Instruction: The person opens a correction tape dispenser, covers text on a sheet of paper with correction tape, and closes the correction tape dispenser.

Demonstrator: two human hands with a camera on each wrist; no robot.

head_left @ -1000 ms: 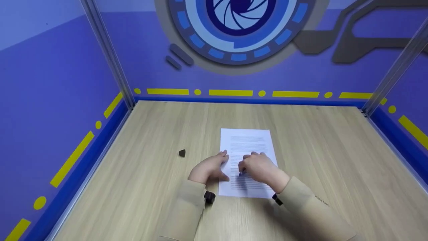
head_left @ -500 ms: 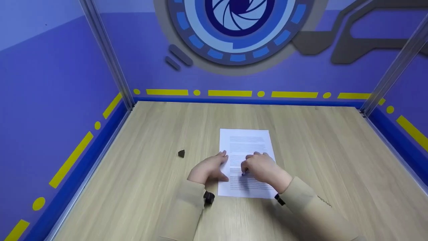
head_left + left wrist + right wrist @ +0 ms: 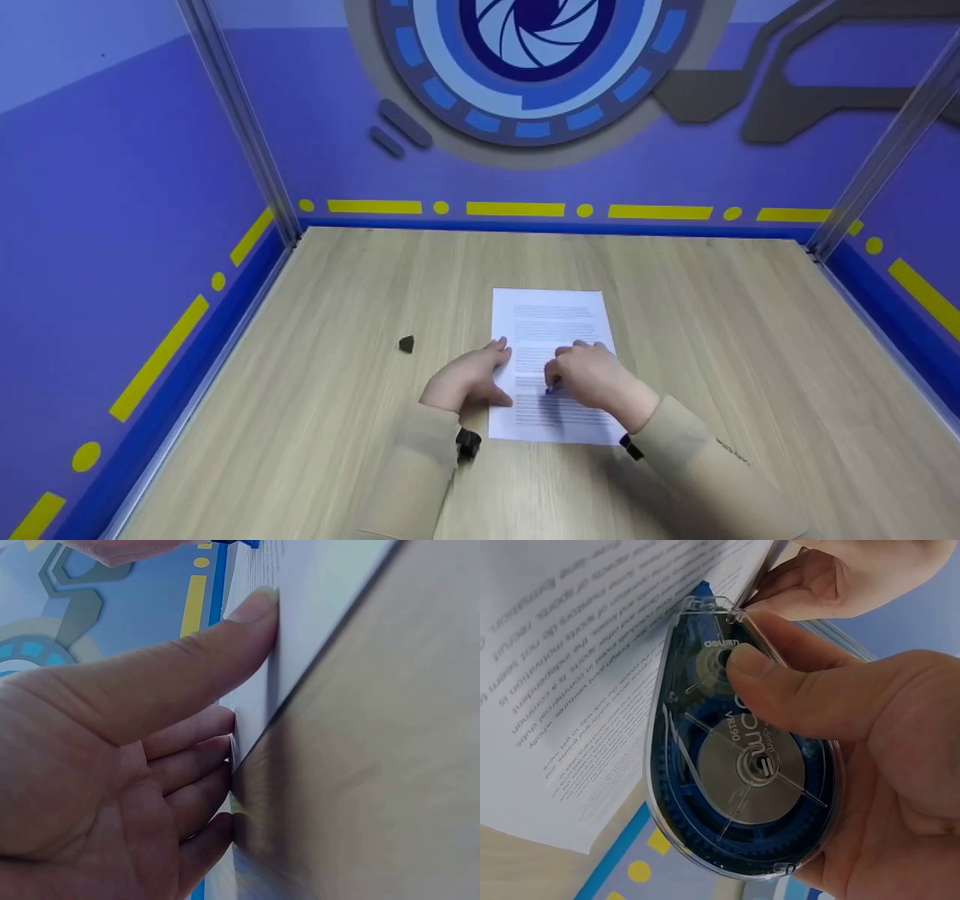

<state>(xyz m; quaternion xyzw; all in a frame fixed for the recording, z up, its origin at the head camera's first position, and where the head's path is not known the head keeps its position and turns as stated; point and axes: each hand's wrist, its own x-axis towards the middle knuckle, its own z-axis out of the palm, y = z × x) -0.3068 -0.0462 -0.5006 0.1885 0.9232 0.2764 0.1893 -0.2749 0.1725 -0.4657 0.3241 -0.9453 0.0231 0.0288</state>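
A printed sheet of paper (image 3: 555,300) lies on the wooden table. My right hand (image 3: 592,375) grips a correction tape dispenser (image 3: 742,757) with a clear teardrop case and blue inside, the thumb pressed on its side. Its blue tip sits right at a line of print in the right wrist view; in the head view the hand hides most of it. My left hand (image 3: 469,379) rests at the sheet's left edge, thumb (image 3: 251,611) on the paper and the other fingers extended along the edge.
A small dark piece (image 3: 406,344) lies on the table (image 3: 360,420) left of the sheet. Purple panels (image 3: 135,225) with yellow marks stand at the back and both sides, joined by metal posts (image 3: 240,120).
My right hand has slid a little to the right across the sheet with the correction tape dispenser. The left hand and the paper stay in place.
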